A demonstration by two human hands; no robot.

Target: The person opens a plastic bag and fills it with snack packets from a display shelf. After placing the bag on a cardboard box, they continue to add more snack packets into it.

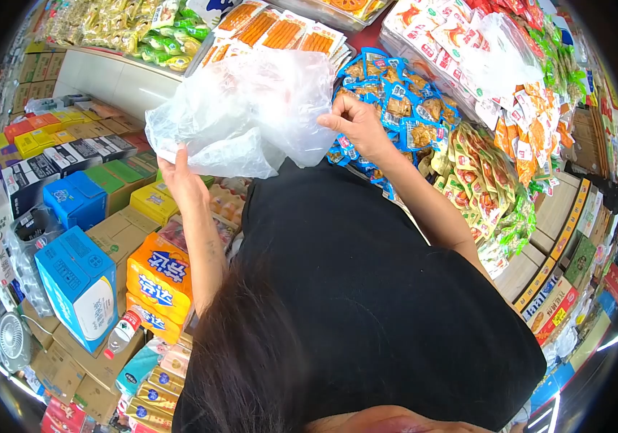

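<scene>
The left hand (181, 180) is grasping the lower edge of a clear plastic bag (244, 108), fingers curled up into the film. The right hand (356, 123) is pinching the bag's far edge between thumb and fingertips. Both hands are holding it raised in front of the chest, stretched between them.

The hands appear to be working the bag open. Doing this well probably calls for light pinches on separate layers at the rim and pulling them apart gently, since film this thin is likely to cling to itself and tear under a hard tug.

The bag is looking thin, translucent and heavily crumpled, billowing upward between the hands, with nothing visible inside it.

Just beyond the right hand, blue snack packets (395, 101) are lying heaped, and green-and-yellow packets (482, 187) are piling up further out on that side. Below the left hand an orange carton (161, 278) is sitting, with a blue carton (78, 285) further out.
</scene>
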